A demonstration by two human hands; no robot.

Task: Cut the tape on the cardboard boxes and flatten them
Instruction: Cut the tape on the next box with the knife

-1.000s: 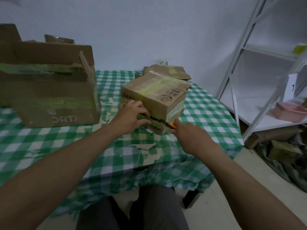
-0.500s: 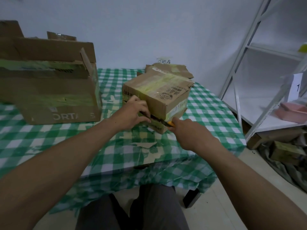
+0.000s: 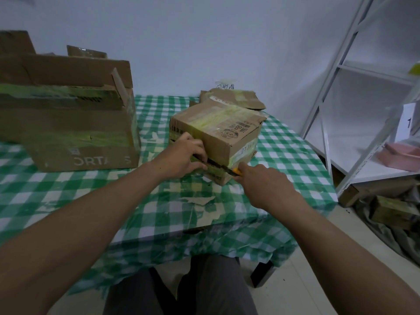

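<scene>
A small taped cardboard box (image 3: 229, 133) lies tilted on the checked table (image 3: 159, 201), yellow-green tape across its top and front. My left hand (image 3: 184, 159) rests on its near left side, fingers curled against the seam. My right hand (image 3: 263, 185) grips an orange utility knife (image 3: 235, 171), whose blade lies in the dark slit along the box's lower front edge. A big open cardboard box (image 3: 68, 123) with raised flaps stands at the left. Flattened cardboard (image 3: 236, 98) lies behind the small box.
A white metal shelf unit (image 3: 363, 110) stands at the right, holding a pink tray (image 3: 400, 153). More cardboard boxes (image 3: 391, 210) and grey cloth lie on the floor under it. Paper scraps (image 3: 204, 201) litter the tablecloth near me. My knees are below the table edge.
The knife blade has slid slightly right along the slit at the box's lower front edge. My left hand stays on the box. The view has shifted a little.
</scene>
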